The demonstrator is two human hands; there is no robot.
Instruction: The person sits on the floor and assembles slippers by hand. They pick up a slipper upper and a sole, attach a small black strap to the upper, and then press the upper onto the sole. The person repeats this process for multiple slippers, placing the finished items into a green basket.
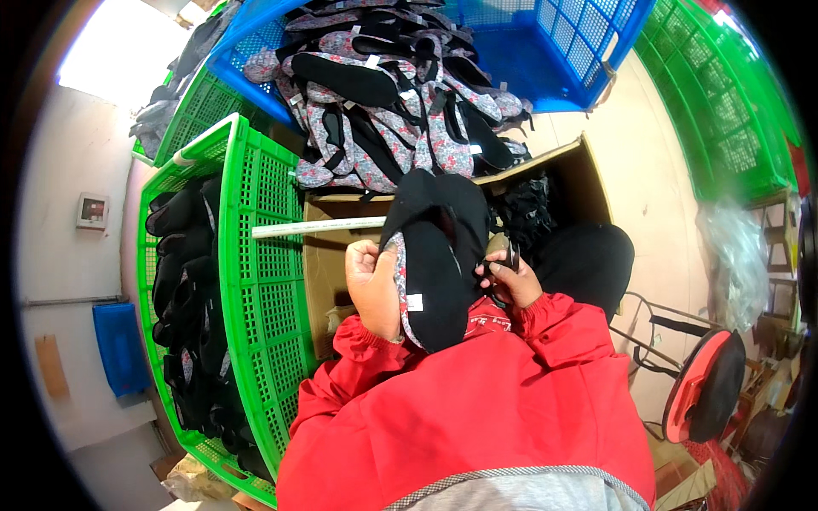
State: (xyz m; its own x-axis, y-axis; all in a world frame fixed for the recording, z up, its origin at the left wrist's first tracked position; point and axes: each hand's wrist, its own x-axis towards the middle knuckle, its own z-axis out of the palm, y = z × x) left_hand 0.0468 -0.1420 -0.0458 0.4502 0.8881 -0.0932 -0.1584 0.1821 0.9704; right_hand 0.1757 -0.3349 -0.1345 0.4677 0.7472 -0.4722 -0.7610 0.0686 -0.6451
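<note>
My left hand (375,285) is closed on the edge of a cloth shoe (430,289) above my lap. Its black face is turned up, a floral strip runs along the side under my fingers, and a small white label sits on it. Another black shape, seemingly a second shoe (464,204), lies against it on the right. Beside that, my right hand (515,281) is closed around a small dark tool (511,258), which looks like thread snips. Its blades are hard to make out.
An open cardboard box (588,183) with dark pieces stands before me, a white rod (319,226) across its left side. Behind it, floral shoes (375,153) pile up by a blue crate (545,94). Black shoes fill a green crate (264,315) at left. A round-seated stool (711,387) stands right.
</note>
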